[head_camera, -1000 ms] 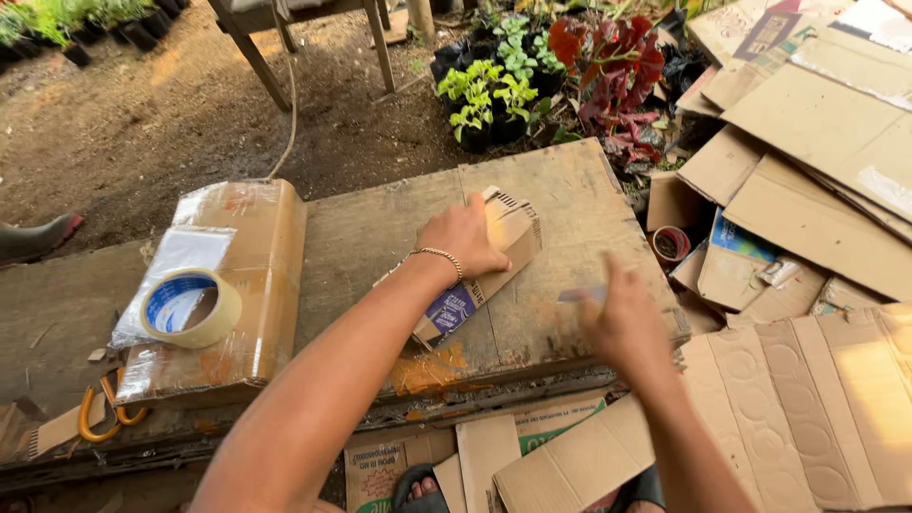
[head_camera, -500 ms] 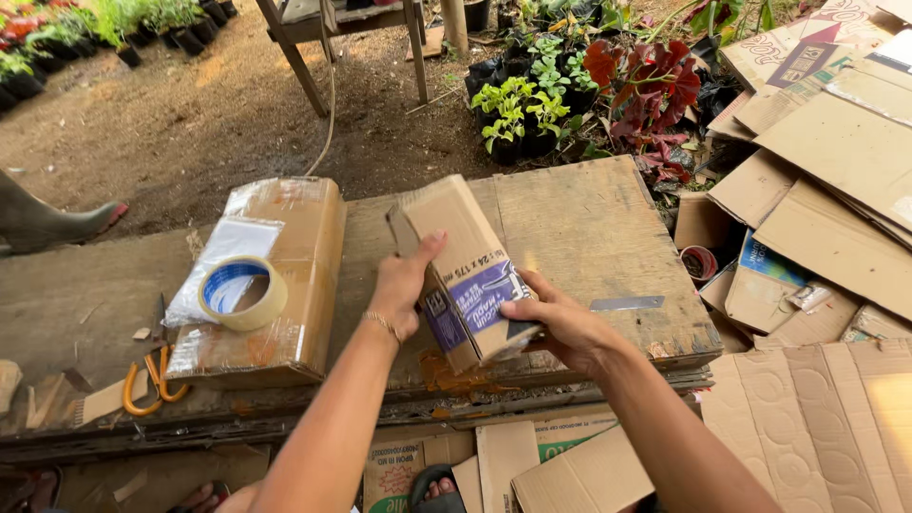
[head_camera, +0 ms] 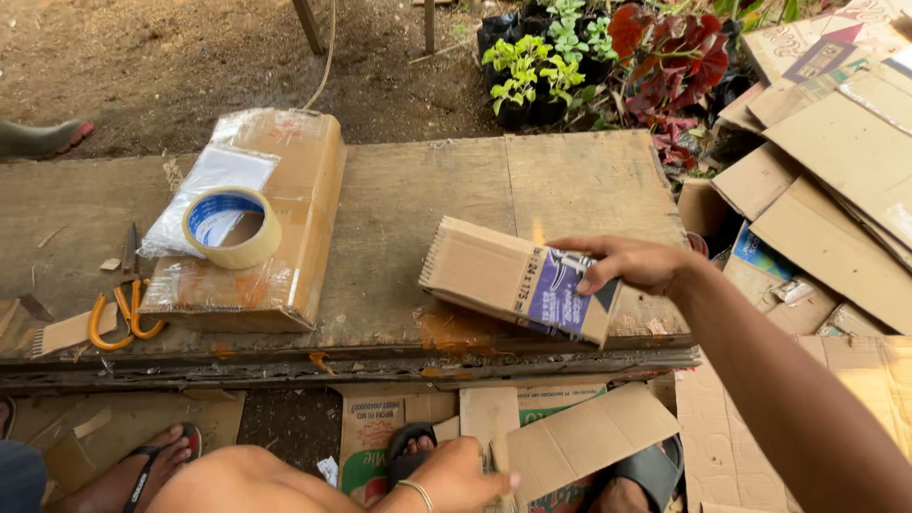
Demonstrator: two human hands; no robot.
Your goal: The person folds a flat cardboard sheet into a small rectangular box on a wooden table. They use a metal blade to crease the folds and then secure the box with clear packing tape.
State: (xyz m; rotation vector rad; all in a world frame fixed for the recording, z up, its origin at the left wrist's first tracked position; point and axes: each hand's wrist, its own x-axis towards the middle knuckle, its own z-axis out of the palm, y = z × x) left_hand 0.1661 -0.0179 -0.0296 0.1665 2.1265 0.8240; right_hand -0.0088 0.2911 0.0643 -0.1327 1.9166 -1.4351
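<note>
A worn wooden plank desk [head_camera: 418, 199] carries a tape-wrapped cardboard box [head_camera: 285, 237] toward its left end. Orange-handled scissors [head_camera: 119, 313] and a cardboard scrap [head_camera: 62, 334] lie at the left front edge. A folded cardboard box [head_camera: 513, 280] lies near the right front edge.

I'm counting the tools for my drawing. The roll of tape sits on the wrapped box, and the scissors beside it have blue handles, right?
Not quite. The head view shows the scissors have orange handles, not blue. The rest holds: the roll of tape sits on the wrapped box, and the scissors lie beside it on the wooden table.
</note>
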